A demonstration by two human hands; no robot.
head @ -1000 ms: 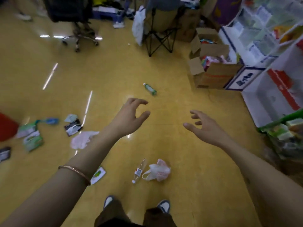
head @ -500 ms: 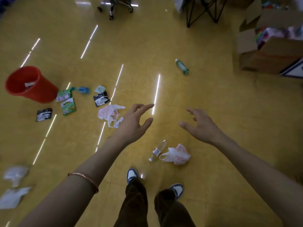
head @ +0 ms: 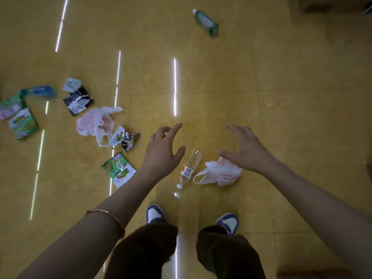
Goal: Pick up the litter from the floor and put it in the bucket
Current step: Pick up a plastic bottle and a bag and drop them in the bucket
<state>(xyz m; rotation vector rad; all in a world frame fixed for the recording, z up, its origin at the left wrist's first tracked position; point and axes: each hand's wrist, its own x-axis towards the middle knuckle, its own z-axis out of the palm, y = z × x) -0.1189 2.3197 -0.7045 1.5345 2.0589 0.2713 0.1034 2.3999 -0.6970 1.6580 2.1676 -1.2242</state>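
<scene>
A clear plastic bottle (head: 190, 168) lies on the yellow floor just ahead of my shoes. Right beside it sits a crumpled white and pink plastic bag (head: 220, 174). My left hand (head: 163, 152) hovers open over the floor just left of the bottle. My right hand (head: 244, 150) hangs open above the bag's upper edge. Neither hand holds anything. To the left lie another thin plastic bag (head: 94, 122), a torn snack wrapper (head: 124, 138) and a green packet (head: 118, 169). A green bottle (head: 206, 22) lies far ahead. The bucket is out of view.
More litter lies at the far left: a black packet (head: 77, 100), green packets (head: 23, 123) and a blue crushed bottle (head: 41, 91). My two shoes (head: 155, 214) stand at the bottom centre. A cardboard box corner (head: 314, 5) shows at the top right.
The view has tilted down and closer to the floor, so the red bucket has left the frame. Both hands have lowered toward the clear bottle and the white bag.
</scene>
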